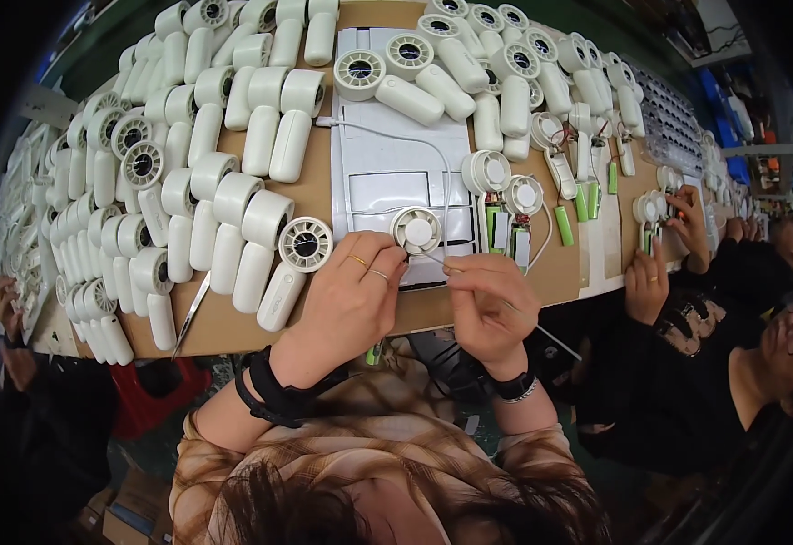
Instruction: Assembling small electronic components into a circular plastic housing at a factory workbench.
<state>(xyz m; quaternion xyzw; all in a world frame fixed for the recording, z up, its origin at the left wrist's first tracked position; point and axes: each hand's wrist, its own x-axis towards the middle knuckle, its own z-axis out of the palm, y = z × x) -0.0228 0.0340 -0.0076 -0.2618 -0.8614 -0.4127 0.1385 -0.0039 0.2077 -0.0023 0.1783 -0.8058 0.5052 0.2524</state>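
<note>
Fan head [416, 231], white and round with open vanes, is held near the front edge of the table [555, 283], over the near end of a stack of white sheets [383, 150]. Its lower left rim is gripped by the fingertips of the left hand [349, 289], on which two rings are worn. By the right hand [495, 309], thumb and fingers are brought together on a thin pale rod [555, 340]; one end is pointed toward the lower rim, and the other is extended behind the hand. Whether the rim is touched by the rod cannot be told. Dark bands are worn on both wrists.

A white cable [438, 147] is laid in a curve across the sheets, down to just beside the fan head. To the left, closed white fans are packed in rows; the nearest fan [306, 245] is laid close to the left hand. A slim silver tool [192, 313] is placed near the table's front edge. Just to the right, an opened fan [524, 194] is seen, with wires exposed and a green battery [564, 225] laid beside it. Further right, another fan head [651, 207] is handled by a co-worker's hands [648, 280].
</note>
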